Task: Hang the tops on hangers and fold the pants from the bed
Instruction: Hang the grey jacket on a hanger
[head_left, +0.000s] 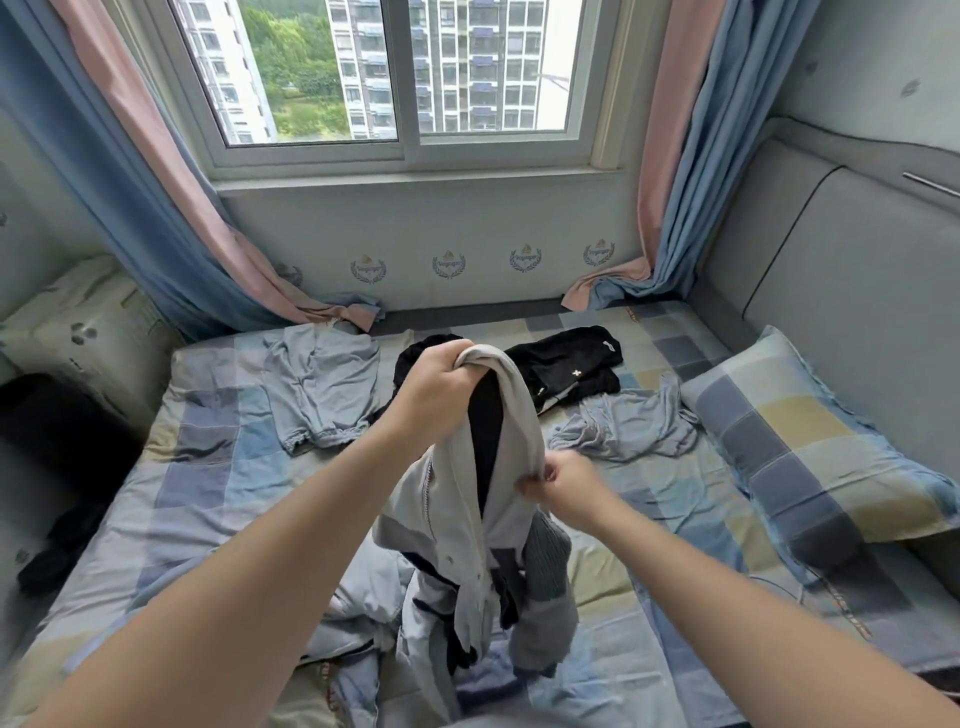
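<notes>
Two bare forearms ran up from the bottom corners of the frame toward the centre. At mid-frame the left hand (441, 382) was clenched round the bunched upper end of a grey top (457, 519) and held it raised. The right hand (563, 486), lower and just to the right, pinched the top's edge between thumb and curled fingers. The top hung from both grips with its buttoned front showing and a black layer inside. Its lower end sank into a heap (363, 623) of clothes at bottom centre on the bed (208, 493); I could not tell where one piece ended.

Behind the raised top, partly hidden by it and the left hand, lay a black garment (566, 364). A blue garment (322, 384) was spread at centre left, and a second blue garment (623, 426) lay crumpled at centre right, near a checked pillow (810, 441). Curtains (171, 218) framed the window (400, 78) along the top, their hems resting on the bed's far edge. A box (88, 322) stood at the left edge.
</notes>
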